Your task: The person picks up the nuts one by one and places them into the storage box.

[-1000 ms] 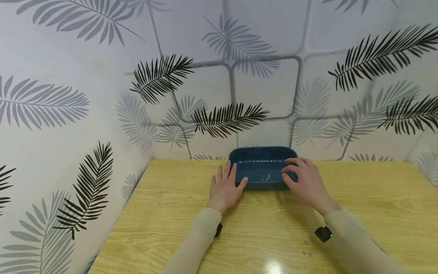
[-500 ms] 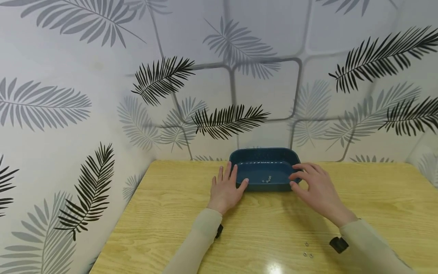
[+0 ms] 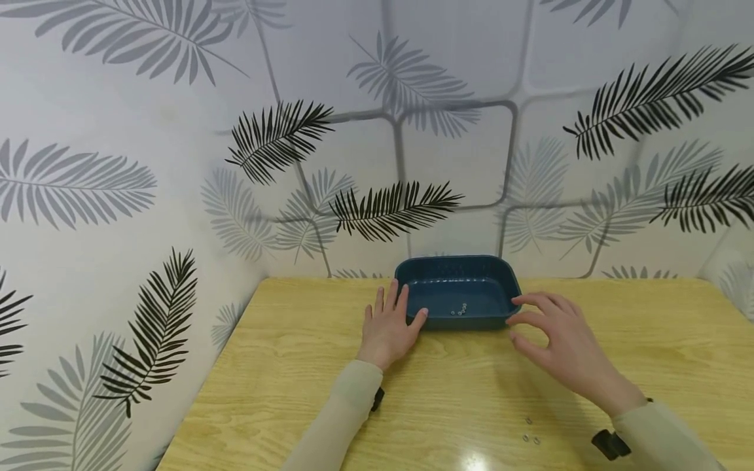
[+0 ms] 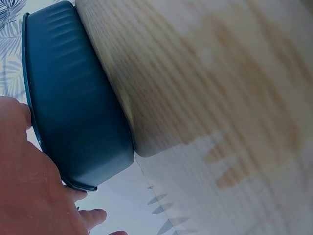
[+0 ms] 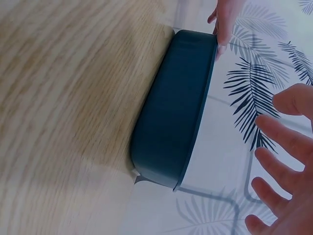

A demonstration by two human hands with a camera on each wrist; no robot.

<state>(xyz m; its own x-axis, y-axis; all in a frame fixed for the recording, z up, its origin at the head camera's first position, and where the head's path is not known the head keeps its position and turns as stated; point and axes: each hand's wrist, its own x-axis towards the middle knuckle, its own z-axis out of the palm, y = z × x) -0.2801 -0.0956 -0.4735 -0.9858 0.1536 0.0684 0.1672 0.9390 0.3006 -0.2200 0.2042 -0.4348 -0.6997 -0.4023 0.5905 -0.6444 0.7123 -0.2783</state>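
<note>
A dark blue rectangular tray point(image 3: 471, 323) stands at the table's back edge, with several small metal rings or nuts point(image 3: 463, 309) on its floor. Over its left front corner lies my left hand point(image 3: 387, 330), fingers spread and mostly straight; in the left wrist view the thumb and fingers touch the rim. My right hand point(image 3: 570, 350) hovers by the tray's right end, thumb and fingers parted and loosely bent. In the right wrist view its fingers point(image 5: 276, 166) hold nothing and stay apart from the tray wall point(image 5: 168, 112).
Three small metal rings or nuts point(image 3: 526, 437) lie on the wooden table point(image 3: 448, 399), nearer to me and left of the right wrist. Directly behind the tray rises a wall point(image 3: 365, 150) with a leaf pattern. Each wrist carries a black strap mount point(image 3: 610, 445).
My right hand has drawn back to the right, from over the tray's interior to beside its right end, its thumb and fingers opening wider. The left hand stays on the rim.
</note>
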